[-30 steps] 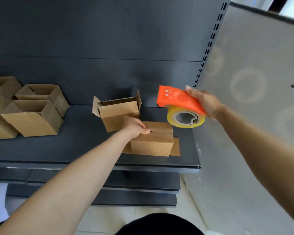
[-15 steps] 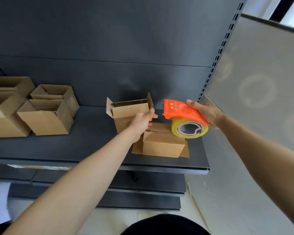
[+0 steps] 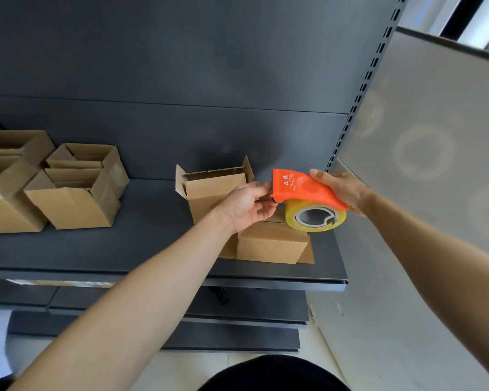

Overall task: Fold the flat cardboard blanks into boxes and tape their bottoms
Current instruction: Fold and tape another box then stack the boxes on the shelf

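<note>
**Now going for the tape end**

Right hand (image 3: 342, 190) is wrapped round the orange tape dispenser (image 3: 302, 187), held up so we reach its front edge. Left hand (image 3: 246, 204) pinches there, probably for the loose end; the tape is too clear to see. 1 box (image 3: 271, 244) waits bottom-up just below the grip, we judge untaped.

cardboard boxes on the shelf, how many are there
6. Four cluster at left: back-left box, front-left box, back-right box, front-right box. One open box stands centre; one closed box right of it. More may hide past the left edge.
</note>
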A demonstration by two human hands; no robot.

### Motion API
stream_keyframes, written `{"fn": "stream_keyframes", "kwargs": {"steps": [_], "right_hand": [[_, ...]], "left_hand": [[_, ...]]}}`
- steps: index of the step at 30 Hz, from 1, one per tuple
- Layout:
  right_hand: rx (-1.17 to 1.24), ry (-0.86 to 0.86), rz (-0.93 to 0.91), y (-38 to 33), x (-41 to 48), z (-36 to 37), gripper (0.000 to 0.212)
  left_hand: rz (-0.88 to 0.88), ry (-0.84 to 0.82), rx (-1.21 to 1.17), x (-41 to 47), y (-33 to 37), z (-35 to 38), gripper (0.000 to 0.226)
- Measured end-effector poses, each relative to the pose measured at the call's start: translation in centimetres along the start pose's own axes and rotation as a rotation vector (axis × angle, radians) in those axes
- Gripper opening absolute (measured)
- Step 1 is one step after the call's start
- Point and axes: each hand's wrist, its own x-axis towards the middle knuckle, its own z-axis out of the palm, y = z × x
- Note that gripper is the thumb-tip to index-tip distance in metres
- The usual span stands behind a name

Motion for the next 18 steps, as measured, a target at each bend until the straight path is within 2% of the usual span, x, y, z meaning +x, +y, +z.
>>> {"fn": "stream_keyframes", "kwargs": {"steps": [7, 10, 16, 18], "right_hand": [[-0.04, -0.018, -0.039, -0.6, -0.3, 0.3, 0.049], [-0.067, -0.032, -0.046, -0.7, -0.5, 0.5, 0.055], [-0.043, -0.039, -0.026, -0.5, -0.4, 0.2, 0.045], [-0.035, -0.048, -0.028, -0.6, -0.5, 0.2, 0.044]], "left_hand": [[0.037, 0.112, 0.137, 0.3, 0.4, -0.2, 0.01], [-0.013, 0.095, 0.079, 0.3, 0.0, -0.5, 0.011], [-0.058, -0.008, -0.132, -0.1, -0.2, -1.4, 0.018], [-0.049, -0.024, -0.126, -0.1, -0.1, -1.5, 0.016]]}}
